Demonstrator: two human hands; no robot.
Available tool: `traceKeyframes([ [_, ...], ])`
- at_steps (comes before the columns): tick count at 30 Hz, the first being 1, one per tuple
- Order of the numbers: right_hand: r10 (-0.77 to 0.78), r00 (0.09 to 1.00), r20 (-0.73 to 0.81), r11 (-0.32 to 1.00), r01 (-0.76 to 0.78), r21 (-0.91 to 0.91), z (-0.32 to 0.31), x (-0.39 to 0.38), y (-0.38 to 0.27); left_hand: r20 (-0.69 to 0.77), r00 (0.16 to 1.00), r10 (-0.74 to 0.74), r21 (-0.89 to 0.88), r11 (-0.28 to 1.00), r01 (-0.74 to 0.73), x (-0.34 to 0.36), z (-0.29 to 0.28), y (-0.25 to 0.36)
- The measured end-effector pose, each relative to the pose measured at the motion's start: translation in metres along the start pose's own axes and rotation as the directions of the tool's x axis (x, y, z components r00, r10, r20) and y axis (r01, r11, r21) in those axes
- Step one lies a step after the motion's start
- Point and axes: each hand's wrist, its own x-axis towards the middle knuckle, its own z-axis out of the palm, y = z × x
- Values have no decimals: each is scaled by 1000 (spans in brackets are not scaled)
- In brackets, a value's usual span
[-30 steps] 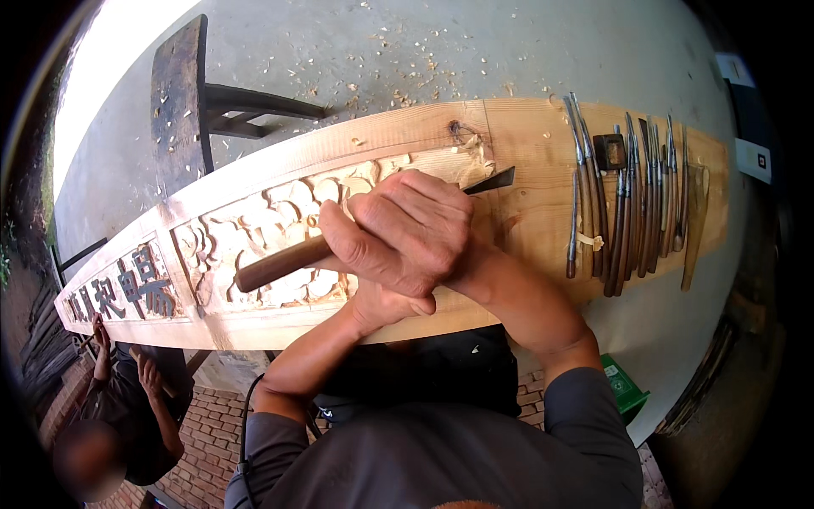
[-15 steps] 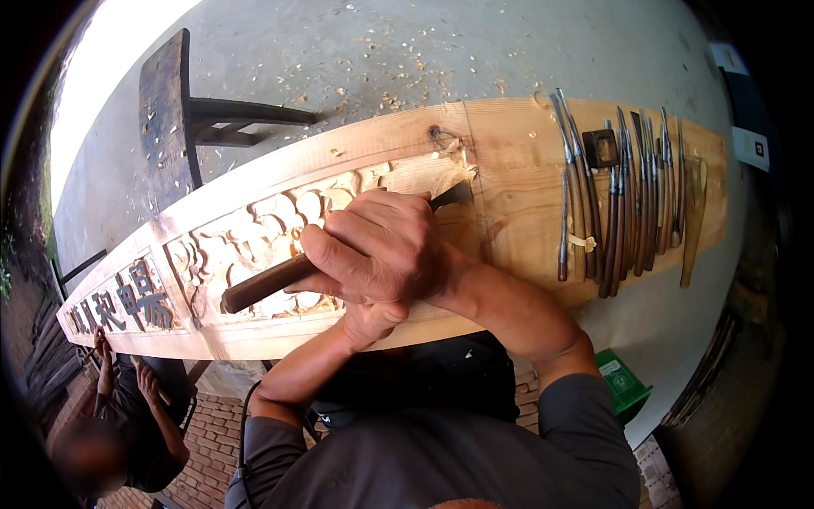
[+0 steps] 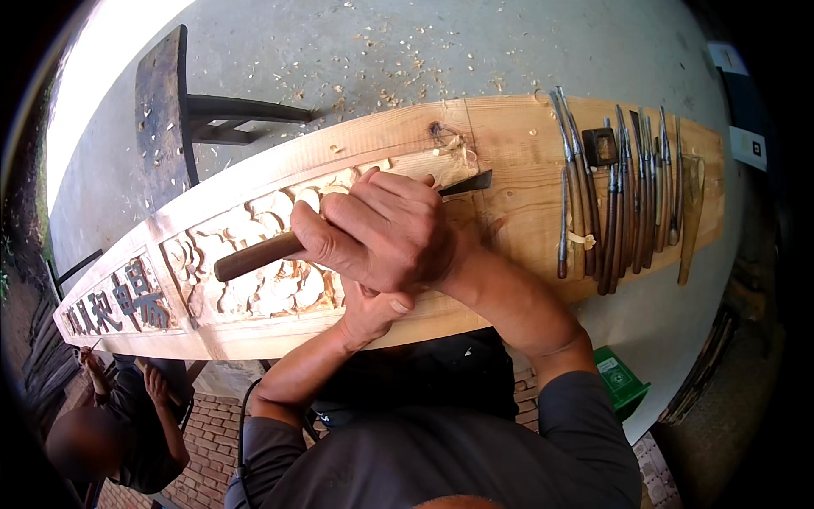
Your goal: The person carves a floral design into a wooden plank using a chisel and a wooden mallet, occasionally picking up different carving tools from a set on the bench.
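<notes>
A chisel [image 3: 259,257] with a brown wooden handle lies slantwise across my right hand [image 3: 386,225], which is wrapped round it. Its dark flat blade [image 3: 469,184] points right, at the end of the carved panel. My left hand [image 3: 373,316] is tucked beneath the right one. Its thumb shows, and a fingertip seems to peek out by the blade; the other fingers are hidden. Both hands are over a long pale wooden board [image 3: 517,199]. Curling relief carving [image 3: 284,284] covers the part under the handle, with thin shavings [image 3: 462,153] near the blade.
Several carving tools [image 3: 623,204] lie side by side at the board's right, around a small dark block [image 3: 600,148]. Dark carved characters [image 3: 140,297] mark the left end, near a co-worker's hand [image 3: 155,383]. A dark wooden bench [image 3: 165,110] stands beyond; a green bin [image 3: 621,383] stands right.
The chisel's blade has shifted right and slightly up, clear of the wood shavings' edge. Its handle end has swung upward in the picture. The co-worker's hands have moved slightly.
</notes>
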Motion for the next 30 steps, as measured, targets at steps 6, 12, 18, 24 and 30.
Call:
traceKeyframes([
  [6,16,1000,-24,980,-11,199,5,4,-12,15,984,179,-107,978,-177,-8,3,-27],
  [12,20,992,123,959,-53,279,19,0,-14,5,991,137,-103,985,-136,-10,6,-20],
  [18,67,988,137,925,-113,362,27,0,-16,-13,994,107,-109,988,-108,-11,6,-15],
  [24,103,968,231,924,-179,338,14,1,-6,-37,996,84,-102,991,-88,-9,8,-10],
  [30,102,990,100,899,-135,416,33,-22,-10,-48,996,71,-83,994,-75,-11,8,-8],
])
